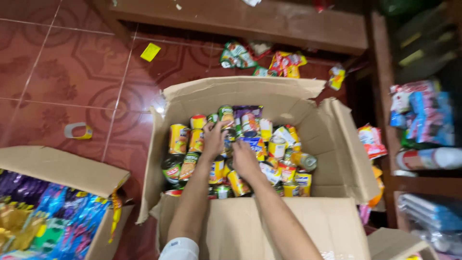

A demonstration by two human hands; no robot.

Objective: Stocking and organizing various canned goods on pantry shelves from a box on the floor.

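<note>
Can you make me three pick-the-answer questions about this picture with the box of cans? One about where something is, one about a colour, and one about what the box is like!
1. Where are both hands?
A. Inside the cardboard box of cans
B. On the floor tiles
C. On the shelf

2. What colour is the small paper on the floor?
A. Blue
B. Yellow
C. White

3. How is the box of cans?
A. Taped shut
B. Flattened
C. Open, flaps out

A: the left hand and right hand reach among the cans in the cardboard box.
B: the paper is yellow.
C: the flaps stand spread.
</note>
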